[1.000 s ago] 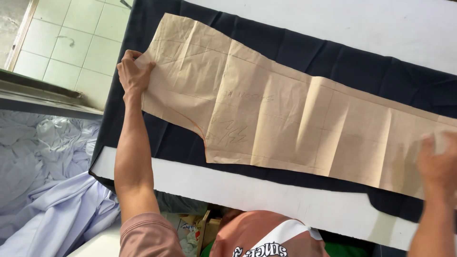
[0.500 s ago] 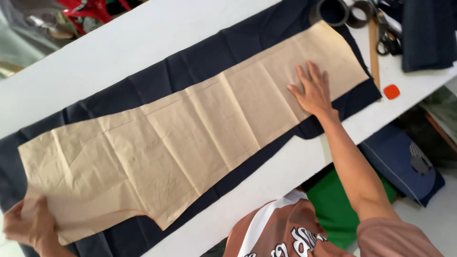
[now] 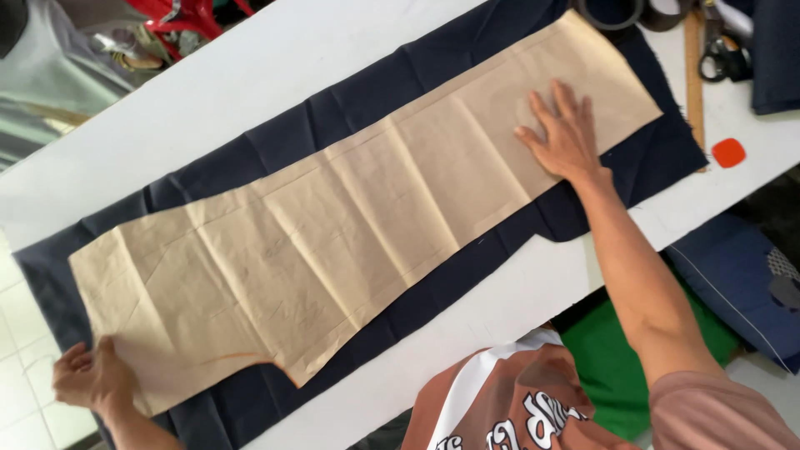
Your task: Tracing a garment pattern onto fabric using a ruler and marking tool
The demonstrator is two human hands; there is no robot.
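- Head view: tan paper pattern (image 3: pixel 333 242) lies lengthwise on dark fabric (image 3: pixel 467 267) across the white desk (image 3: pixel 275 75).
- Right hand (image 3: pixel 565 133): flat, fingers spread, pressing the narrow end.
- Left hand (image 3: pixel 90 377): curled, gripping the wide end's corner.

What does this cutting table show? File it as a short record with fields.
Surface: white table
Base layer: dark navy fabric, spread flat
On top: tan paper pattern piece, creased
Left hand: grips the pattern's wide end
Right hand: flat on the pattern's narrow end
Far end: scissors, wooden ruler, orange-red chalk
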